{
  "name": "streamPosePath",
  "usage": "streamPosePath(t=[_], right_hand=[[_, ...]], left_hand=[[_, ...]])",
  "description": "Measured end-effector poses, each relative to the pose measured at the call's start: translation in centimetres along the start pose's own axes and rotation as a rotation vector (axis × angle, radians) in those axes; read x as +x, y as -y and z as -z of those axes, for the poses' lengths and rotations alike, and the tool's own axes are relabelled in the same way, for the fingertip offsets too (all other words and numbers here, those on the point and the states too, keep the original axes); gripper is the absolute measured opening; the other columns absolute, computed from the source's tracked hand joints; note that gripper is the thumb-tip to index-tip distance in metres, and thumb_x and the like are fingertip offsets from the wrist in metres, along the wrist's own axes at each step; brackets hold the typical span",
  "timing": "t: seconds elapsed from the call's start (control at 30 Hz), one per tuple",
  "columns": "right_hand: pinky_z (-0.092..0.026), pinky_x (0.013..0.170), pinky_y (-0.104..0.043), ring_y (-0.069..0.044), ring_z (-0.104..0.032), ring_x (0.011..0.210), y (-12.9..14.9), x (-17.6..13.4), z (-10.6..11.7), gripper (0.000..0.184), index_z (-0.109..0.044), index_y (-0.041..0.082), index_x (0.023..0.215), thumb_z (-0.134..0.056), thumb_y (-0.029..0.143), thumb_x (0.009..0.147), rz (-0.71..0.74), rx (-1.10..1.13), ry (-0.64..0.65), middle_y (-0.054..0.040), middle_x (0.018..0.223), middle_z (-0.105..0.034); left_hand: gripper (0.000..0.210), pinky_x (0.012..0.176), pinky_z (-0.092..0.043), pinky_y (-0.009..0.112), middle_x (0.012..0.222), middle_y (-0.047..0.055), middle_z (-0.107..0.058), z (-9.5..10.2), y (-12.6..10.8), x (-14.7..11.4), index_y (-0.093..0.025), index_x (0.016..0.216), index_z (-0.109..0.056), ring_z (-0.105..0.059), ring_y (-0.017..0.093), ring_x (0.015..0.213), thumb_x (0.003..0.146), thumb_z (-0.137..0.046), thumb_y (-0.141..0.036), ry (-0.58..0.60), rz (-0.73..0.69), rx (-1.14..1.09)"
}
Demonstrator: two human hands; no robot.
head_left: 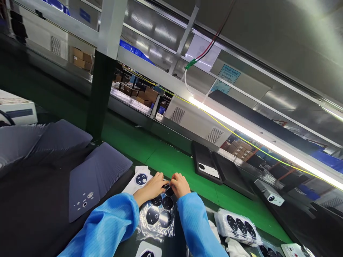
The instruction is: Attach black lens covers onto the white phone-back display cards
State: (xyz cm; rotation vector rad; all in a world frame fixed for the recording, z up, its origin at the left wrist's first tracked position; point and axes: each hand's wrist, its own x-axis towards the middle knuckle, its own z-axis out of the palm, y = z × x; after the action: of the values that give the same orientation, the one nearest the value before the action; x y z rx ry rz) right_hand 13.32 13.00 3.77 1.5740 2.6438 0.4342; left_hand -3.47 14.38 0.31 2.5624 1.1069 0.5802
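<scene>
A clear plastic pack with several black round lens-cover plates lies in front of me. My left hand reaches over its far end, its thumb and fingers pinched together. Close beside it, my right hand has curled fingers pressed on the same far edge of the pack. The fingertips of both hands nearly meet, and they partly hide the far plates. White paper with a dark round plate print lies just left of my left hand.
Dark grey film-like sheets stand at left. Wrapped stacks of black plates lie at right. Black trays, one holding a white phone-like part, rest on the green surface. A lit tube hangs above.
</scene>
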Motion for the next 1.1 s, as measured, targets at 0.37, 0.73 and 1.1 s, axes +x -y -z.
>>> streamPosePath(t=[0.37,0.73,1.1], right_hand=[[-0.046,0.086,-0.033,-0.019,-0.055,0.115,0.3,-3.5,-0.5,0.012,-0.065,0.020,0.089,-0.057,0.012,0.090,0.204,-0.062,-0.048,-0.0068,0.115,-0.069],[-0.046,0.087,-0.030,-0.018,-0.057,0.114,0.9,-5.7,-0.9,0.010,-0.063,0.021,0.093,-0.055,0.015,0.091,0.243,-0.100,-0.088,-0.0054,0.117,-0.069],[-0.045,0.070,-0.029,-0.019,-0.060,0.091,0.6,-5.6,-1.5,0.017,-0.062,0.022,0.103,-0.055,0.013,0.090,0.017,-0.104,-0.147,-0.0051,0.099,-0.071]], left_hand=[[0.031,0.088,-0.050,0.046,0.121,0.008,-0.057,-0.4,0.7,0.3,-0.018,0.117,-0.056,-0.058,0.024,0.105,0.091,-0.059,-0.033,0.011,-0.044,-0.017],[0.027,0.088,-0.050,0.045,0.120,0.008,-0.058,-0.8,0.2,0.5,-0.018,0.115,-0.057,-0.059,0.023,0.105,0.091,-0.058,-0.030,-0.015,-0.006,0.071],[0.027,0.090,-0.049,0.047,0.120,0.008,-0.058,0.1,-0.9,0.2,-0.019,0.117,-0.057,-0.057,0.024,0.107,0.091,-0.058,-0.028,0.050,-0.084,0.106]])
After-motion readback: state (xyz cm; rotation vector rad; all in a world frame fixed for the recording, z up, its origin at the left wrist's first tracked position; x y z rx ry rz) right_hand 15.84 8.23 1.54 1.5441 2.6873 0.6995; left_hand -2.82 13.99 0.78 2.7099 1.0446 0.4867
